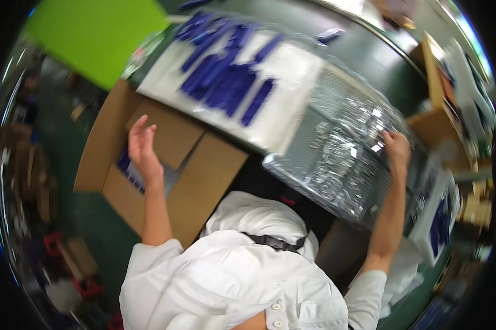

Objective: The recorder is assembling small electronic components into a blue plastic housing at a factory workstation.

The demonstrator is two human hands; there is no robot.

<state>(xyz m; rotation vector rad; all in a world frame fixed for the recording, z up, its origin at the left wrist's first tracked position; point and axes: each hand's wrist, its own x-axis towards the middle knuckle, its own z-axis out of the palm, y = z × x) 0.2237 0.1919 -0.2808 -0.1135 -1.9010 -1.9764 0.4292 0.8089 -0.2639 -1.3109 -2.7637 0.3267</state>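
My left hand (143, 153) is raised over an open cardboard box (204, 181), its fingers stretched out and slightly apart, with nothing in it. Inside that box some dark blue items (128, 168) show partly. Over on the right, my right hand (397, 149) reaches to the far edge of a pile of small shiny, clear pieces (347, 151) spread on the table. Its thumb and fingers are pinched together at the pile; blur hides what is between them. Between the hands, several dark blue flat, narrow pieces (226, 82) lie on a white padded sheet (292, 82).
A bright green panel (94, 38) stands at the far left. Beyond the pile is a wooden shelf or box (443, 124) with items in it. A white tray (439, 225) with dark blue pieces sits at the right. A single blue piece (329, 37) lies on the grey surface at the back.
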